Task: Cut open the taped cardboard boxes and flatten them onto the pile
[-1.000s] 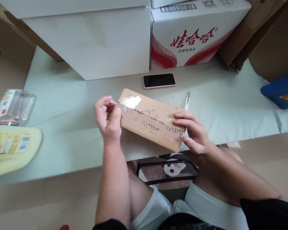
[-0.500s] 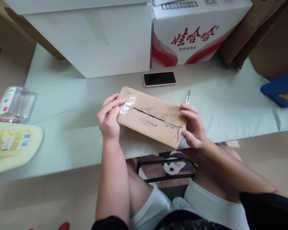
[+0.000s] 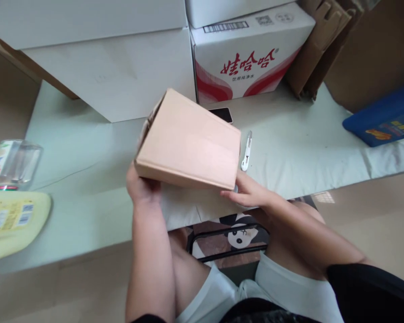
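Observation:
Tilted above the table's front part is a brown cardboard box (image 3: 191, 141), a plain broad face turned up toward me. My left hand (image 3: 142, 185) grips its left end from beneath, with the fingers mostly hidden behind the box. At the lower right corner, my right hand (image 3: 244, 190) holds the box between thumb and fingers, some of them out of sight. Just right of the box lies a white utility knife (image 3: 247, 151) on the cloth. A phone (image 3: 224, 115) is partly covered by the box's upper edge.
White cartons (image 3: 104, 80) and a red-and-white water carton (image 3: 245, 67) line the back. Folded cardboard (image 3: 318, 49) and a blue package (image 3: 384, 121) are on the right. At left sit a clear plastic container (image 3: 15, 162) and a yellow bottle (image 3: 16, 222).
The box has been turned over from its taped, slit side to a plain face and raised. Both hands shifted their grip with it. The view has swung slightly right.

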### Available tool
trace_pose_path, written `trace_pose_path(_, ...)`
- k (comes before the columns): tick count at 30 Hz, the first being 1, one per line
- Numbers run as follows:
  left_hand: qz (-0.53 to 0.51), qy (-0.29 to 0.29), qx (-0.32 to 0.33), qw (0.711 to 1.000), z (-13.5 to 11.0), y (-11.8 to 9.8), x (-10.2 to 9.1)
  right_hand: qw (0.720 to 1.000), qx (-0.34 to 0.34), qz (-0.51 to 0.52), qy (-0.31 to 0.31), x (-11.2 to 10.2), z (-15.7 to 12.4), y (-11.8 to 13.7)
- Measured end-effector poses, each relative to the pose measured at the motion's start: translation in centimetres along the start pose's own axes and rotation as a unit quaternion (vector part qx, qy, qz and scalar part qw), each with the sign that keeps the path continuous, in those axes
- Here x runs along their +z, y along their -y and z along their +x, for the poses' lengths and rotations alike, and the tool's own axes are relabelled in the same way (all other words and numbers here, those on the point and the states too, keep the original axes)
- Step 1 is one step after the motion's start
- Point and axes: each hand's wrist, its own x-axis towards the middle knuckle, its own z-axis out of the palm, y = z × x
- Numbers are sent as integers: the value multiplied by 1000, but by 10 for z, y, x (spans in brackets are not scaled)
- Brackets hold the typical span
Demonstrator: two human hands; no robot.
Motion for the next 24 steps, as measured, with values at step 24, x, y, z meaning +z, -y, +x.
trace_pose_path(24, 202, 347, -321, 858, -31, -5, 7, 978, -7, 7, -210, -15, -10, 17)
